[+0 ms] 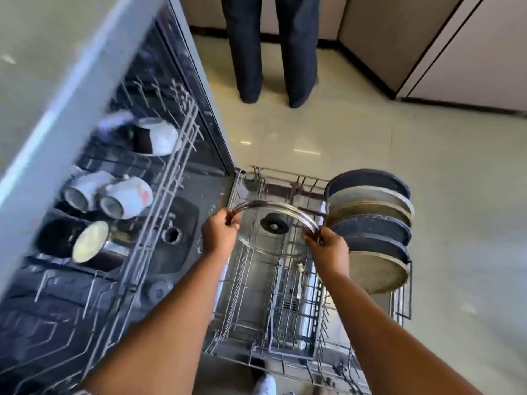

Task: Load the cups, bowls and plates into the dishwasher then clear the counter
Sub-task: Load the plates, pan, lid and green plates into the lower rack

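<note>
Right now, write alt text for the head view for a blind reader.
The left hand and right hand grip a glass lid by its rim above the pulled-out lower rack; plates stand along its right side, cups lie in the upper rack.

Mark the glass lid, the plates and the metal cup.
glass lid (272, 222), head view, black knob
plates (370, 227), head view, dark middle plate
metal cup (90, 241), head view, pale mouth

Your left hand (221, 230) and right hand (328, 246) hold the lid (273, 225) over the lower rack (245, 283); plates (370, 226) stand along its right side, cups (125, 199) lie in the upper rack (171, 178), left.
</note>
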